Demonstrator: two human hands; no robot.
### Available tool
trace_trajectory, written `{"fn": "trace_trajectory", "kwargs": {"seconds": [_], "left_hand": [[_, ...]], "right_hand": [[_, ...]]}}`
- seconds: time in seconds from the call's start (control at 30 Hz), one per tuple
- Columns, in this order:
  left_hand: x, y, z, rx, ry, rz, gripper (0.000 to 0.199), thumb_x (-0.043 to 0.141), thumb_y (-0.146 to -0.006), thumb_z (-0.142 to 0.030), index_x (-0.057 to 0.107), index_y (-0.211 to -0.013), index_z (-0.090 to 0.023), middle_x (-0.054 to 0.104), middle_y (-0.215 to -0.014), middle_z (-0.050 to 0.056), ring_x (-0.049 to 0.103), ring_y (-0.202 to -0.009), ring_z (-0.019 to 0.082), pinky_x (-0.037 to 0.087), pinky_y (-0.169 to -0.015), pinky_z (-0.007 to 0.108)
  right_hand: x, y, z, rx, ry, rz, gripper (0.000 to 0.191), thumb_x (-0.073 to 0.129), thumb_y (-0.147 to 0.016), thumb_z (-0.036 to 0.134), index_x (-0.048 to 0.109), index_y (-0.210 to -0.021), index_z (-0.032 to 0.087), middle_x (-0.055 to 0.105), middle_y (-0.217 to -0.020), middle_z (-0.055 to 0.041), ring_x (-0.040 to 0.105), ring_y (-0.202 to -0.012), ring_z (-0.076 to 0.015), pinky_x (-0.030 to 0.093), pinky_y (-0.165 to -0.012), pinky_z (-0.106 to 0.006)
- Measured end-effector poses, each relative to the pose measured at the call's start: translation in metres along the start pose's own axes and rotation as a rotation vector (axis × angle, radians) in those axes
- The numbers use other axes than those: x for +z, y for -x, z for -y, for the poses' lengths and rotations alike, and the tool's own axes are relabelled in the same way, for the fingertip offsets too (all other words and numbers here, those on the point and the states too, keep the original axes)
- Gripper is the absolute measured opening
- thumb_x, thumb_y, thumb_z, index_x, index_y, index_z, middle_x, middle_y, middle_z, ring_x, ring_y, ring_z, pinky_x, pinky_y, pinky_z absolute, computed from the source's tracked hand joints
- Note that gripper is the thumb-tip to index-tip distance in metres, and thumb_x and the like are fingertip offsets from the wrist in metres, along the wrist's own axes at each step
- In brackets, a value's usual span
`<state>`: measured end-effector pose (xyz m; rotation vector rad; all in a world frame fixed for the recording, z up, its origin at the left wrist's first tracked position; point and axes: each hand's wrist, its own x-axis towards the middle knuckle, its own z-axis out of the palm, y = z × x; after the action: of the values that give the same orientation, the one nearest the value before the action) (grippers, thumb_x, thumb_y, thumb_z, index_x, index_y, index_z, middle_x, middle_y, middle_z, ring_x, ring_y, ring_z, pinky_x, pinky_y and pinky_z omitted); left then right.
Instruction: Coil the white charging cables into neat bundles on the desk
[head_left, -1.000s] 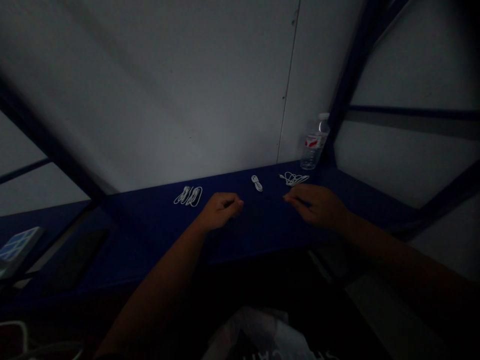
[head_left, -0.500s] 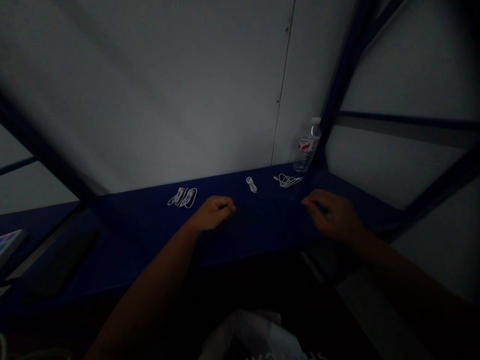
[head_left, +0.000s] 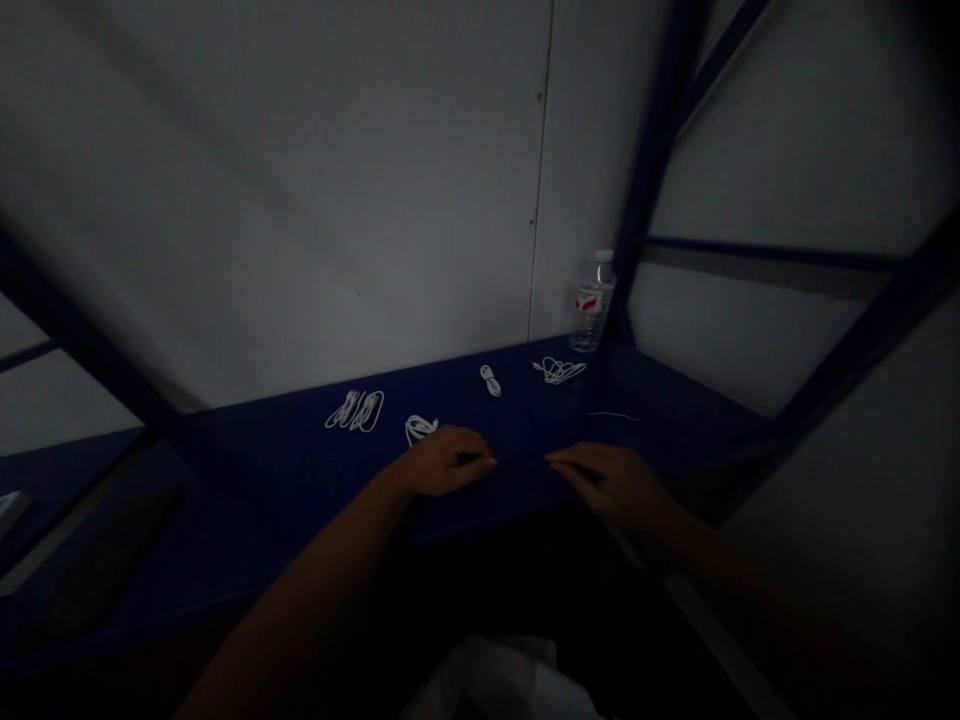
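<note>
Above the near side of the blue tabletop (head_left: 300, 480), the left hand (head_left: 448, 462) and right hand (head_left: 616, 484) face each other, well apart, with dark blue between them. On the left hand the fingers are curled and the thumb lies against them, the tips pressed together; it is too dark to tell whether anything is pinched there. The right hand is likewise drawn in, thumb and fingertips meeting in a point aimed at the left hand, and again I cannot tell whether something thin is between them.

A looped cable (head_left: 420, 427) lies just behind the left hand, which hides its lower part; whether the two touch does not show. Farther left, a pair of cables (head_left: 366, 411) lies side by side, both wound into long loops. Beyond the gap between the hands, toward the wall (head_left: 337, 200), sits a small bundle (head_left: 490, 381), wound tight at its middle. To its right is a loose coil (head_left: 559, 371), its loops spread and one end pointing left. Just beyond the right hand runs a thin strand (head_left: 613, 415), white and nearly straight.

Behind the loose coil a clear bottle (head_left: 590, 315) with a white cap and a red-and-white label stands upright near a blue post (head_left: 637, 220).
</note>
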<state>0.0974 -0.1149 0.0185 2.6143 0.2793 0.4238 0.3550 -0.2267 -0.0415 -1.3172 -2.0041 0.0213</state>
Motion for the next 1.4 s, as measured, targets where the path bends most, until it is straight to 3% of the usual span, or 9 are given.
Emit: {"fn": "trace_trajectory", "kwargs": {"seconds": [0.3,0.47,0.53,0.63,0.77,0.93,1.1,1.3,1.4], "left_hand": [[-0.011,-0.004,0.006,-0.115,-0.122,-0.115,0.032,0.048,-0.095,-0.038,0.068,-0.084,-0.015,0.063,-0.077,0.005,0.055,-0.07,0.013,0.04,-0.067,0.025],[-0.027,0.0,0.03,-0.22,-0.177,-0.065,0.029,0.055,-0.092,-0.041,0.072,-0.1,-0.019,0.07,-0.096,0.008,0.062,-0.084,0.018,0.045,-0.078,0.03],[-0.034,0.008,0.043,-0.316,-0.225,-0.116,0.035,0.057,-0.09,-0.045,0.07,-0.11,-0.019,0.07,-0.108,0.01,0.062,-0.096,0.021,0.045,-0.088,0.035],[-0.039,0.024,0.061,-0.362,-0.259,-0.162,0.042,0.057,-0.09,-0.046,0.065,-0.122,-0.02,0.065,-0.123,0.011,0.057,-0.114,0.024,0.039,-0.102,0.04],[-0.038,0.035,0.076,-0.288,-0.241,-0.024,0.042,0.061,-0.088,-0.046,0.066,-0.123,-0.023,0.062,-0.128,0.011,0.053,-0.12,0.025,0.037,-0.105,0.041],[-0.046,0.04,0.096,-0.293,-0.234,-0.033,0.028,0.058,-0.09,-0.038,0.075,-0.106,-0.021,0.064,-0.123,0.012,0.056,-0.115,0.023,0.038,-0.104,0.039],[-0.065,0.061,0.108,-0.385,-0.191,-0.099,0.025,0.057,-0.085,-0.025,0.074,-0.102,-0.018,0.067,-0.12,0.01,0.059,-0.113,0.022,0.043,-0.102,0.036],[-0.074,0.068,0.11,-0.501,-0.175,-0.501,0.028,0.052,-0.086,-0.025,0.072,-0.105,-0.021,0.069,-0.115,0.007,0.062,-0.109,0.022,0.046,-0.1,0.041],[-0.067,0.06,0.106,-0.519,-0.215,-0.597,0.026,0.052,-0.088,-0.03,0.072,-0.101,-0.02,0.071,-0.107,0.008,0.064,-0.102,0.022,0.048,-0.096,0.04]], "right_hand": [[-0.003,-0.014,-0.016,0.09,-0.156,0.108,0.024,0.058,-0.092,0.037,0.074,-0.1,0.022,0.073,-0.094,-0.0064,0.068,-0.08,-0.018,0.053,-0.071,-0.031],[-0.003,-0.042,-0.04,0.008,-0.037,0.115,0.024,0.054,-0.092,0.03,0.073,-0.098,0.018,0.071,-0.095,-0.0083,0.066,-0.083,-0.0185,0.051,-0.076,-0.032],[-0.01,-0.057,-0.057,0.012,0.078,0.121,0.023,0.053,-0.09,0.026,0.073,-0.097,0.016,0.071,-0.096,-0.0091,0.065,-0.085,-0.0191,0.05,-0.079,-0.033],[-0.026,-0.074,-0.087,0.15,0.248,0.11,0.023,0.053,-0.088,0.024,0.072,-0.096,0.016,0.071,-0.099,-0.0098,0.064,-0.088,-0.0204,0.048,-0.08,-0.032],[-0.036,-0.088,-0.106,0.385,0.357,0.212,0.023,0.054,-0.086,0.028,0.074,-0.094,0.019,0.073,-0.094,-0.0084,0.066,-0.083,-0.0212,0.046,-0.072,-0.03],[-0.012,-0.111,-0.091,0.473,0.471,0.231,0.031,0.05,-0.089,0.035,0.075,-0.099,0.02,0.072,-0.101,-0.0127,0.067,-0.092,-0.026,0.046,-0.074,-0.032],[0.015,-0.153,-0.074,0.513,0.584,0.393,0.031,0.059,-0.084,0.03,0.074,-0.104,0.012,0.069,-0.109,-0.0214,0.066,-0.099,-0.0315,0.049,-0.079,-0.037],[0.053,-0.2,-0.05,0.201,0.476,0.358,0.036,0.055,-0.089,0.045,0.073,-0.11,0.021,0.069,-0.114,-0.0138,0.064,-0.106,-0.0274,0.047,-0.087,-0.035],[0.073,-0.204,-0.044,0.173,0.467,0.354,0.031,0.061,-0.085,0.039,0.075,-0.104,0.019,0.07,-0.111,-0.0151,0.064,-0.103,-0.0282,0.048,-0.086,-0.034]]}}
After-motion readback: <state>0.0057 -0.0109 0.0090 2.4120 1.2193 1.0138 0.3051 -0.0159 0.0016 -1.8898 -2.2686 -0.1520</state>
